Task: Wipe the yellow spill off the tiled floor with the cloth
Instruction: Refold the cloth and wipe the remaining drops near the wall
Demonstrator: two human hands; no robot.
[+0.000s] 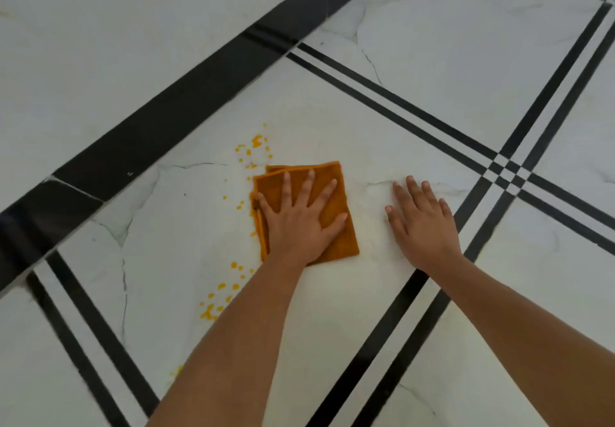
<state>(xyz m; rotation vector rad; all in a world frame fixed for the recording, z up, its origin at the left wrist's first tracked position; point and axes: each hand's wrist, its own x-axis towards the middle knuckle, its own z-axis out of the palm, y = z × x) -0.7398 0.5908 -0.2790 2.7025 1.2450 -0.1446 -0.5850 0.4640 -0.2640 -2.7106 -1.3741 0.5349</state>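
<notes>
One view only, from my head. Looks forward and steeply down at the tiled floor (332, 310), close, from above my forearms. Wide angle: the floor's black stripes (382, 92) run skewed across frame.

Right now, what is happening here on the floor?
A person is cleaning a yellow spill from the white tiled floor. The left hand presses flat, fingers spread, on a folded orange cloth. The right hand rests flat on the bare tile beside it and holds nothing. Yellow drops are scattered to the left of the cloth, above it and below it, so the wiping is not finished.
</notes>
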